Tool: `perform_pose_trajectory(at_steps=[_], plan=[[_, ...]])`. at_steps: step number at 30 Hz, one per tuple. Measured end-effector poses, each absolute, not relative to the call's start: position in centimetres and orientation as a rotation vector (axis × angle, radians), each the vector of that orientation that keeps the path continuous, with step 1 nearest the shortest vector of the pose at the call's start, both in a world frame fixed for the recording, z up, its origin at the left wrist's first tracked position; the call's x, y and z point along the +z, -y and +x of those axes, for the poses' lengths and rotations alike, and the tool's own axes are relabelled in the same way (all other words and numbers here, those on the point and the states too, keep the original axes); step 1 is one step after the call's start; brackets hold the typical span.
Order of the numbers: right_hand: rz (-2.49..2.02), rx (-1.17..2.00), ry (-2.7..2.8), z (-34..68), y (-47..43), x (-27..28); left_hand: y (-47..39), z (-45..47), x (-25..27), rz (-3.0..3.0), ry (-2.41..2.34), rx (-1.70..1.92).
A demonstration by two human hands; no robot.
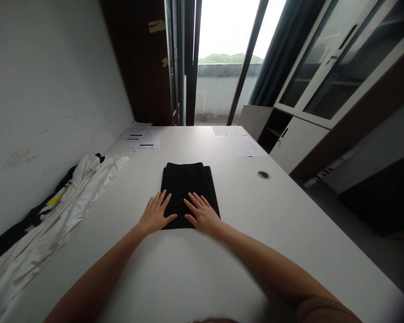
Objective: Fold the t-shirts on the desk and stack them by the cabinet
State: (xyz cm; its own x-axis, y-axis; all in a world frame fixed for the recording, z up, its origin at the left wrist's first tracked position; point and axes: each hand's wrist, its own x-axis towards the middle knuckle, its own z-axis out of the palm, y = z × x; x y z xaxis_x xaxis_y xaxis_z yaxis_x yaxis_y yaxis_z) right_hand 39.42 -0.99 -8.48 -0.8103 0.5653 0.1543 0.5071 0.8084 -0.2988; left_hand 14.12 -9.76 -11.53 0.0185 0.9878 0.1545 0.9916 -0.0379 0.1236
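Note:
A black folded cloth (185, 179), perhaps a garment, lies flat on the white table (256, 251) in front of me. Its layers show along the right edge, where one sits slightly offset from another. My left hand (157, 212) rests across the cloth's near left edge, fingers spread. On the near right part of it lies my right hand (202, 212), palm down with its fingers apart. Both hands touch the cloth from above without gripping it. What kind of garment it is, I cannot tell.
White and black clothes (77, 197) are heaped along the wall at left. Paper sheets (144, 137) lie at the far left corner, and more sheets (245, 146) at the far right. A round cable hole (264, 175) sits in the tabletop. White cabinets (299, 139) stand beyond the right edge.

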Motion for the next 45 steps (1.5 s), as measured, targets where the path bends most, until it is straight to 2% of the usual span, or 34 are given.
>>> perform_pose_trajectory(at_steps=[7,12,24,32,37,45], plan=[[-0.892,0.326,2.707,39.9,1.4,-8.4,10.7,16.9,-9.2,-2.353,1.917,-0.426],[-0.933,0.322,2.587,40.4,-0.1,-8.2,11.3,18.7,-8.2,-2.62,1.698,-0.328],[-0.962,0.416,2.436,41.1,-2.9,-8.8,12.3,20.1,-6.2,-2.963,1.503,-0.302],[-0.861,0.261,2.548,39.1,-4.1,-8.5,12.4,20.8,-7.3,-2.872,1.518,-0.336],[-0.844,0.274,2.707,36.8,-7.5,-10.0,12.3,20.9,-7.5,-2.831,1.591,-0.265],[-1.245,0.317,2.662,36.5,-16.0,-11.5,12.1,20.8,-7.4,-2.877,1.567,-0.244]])
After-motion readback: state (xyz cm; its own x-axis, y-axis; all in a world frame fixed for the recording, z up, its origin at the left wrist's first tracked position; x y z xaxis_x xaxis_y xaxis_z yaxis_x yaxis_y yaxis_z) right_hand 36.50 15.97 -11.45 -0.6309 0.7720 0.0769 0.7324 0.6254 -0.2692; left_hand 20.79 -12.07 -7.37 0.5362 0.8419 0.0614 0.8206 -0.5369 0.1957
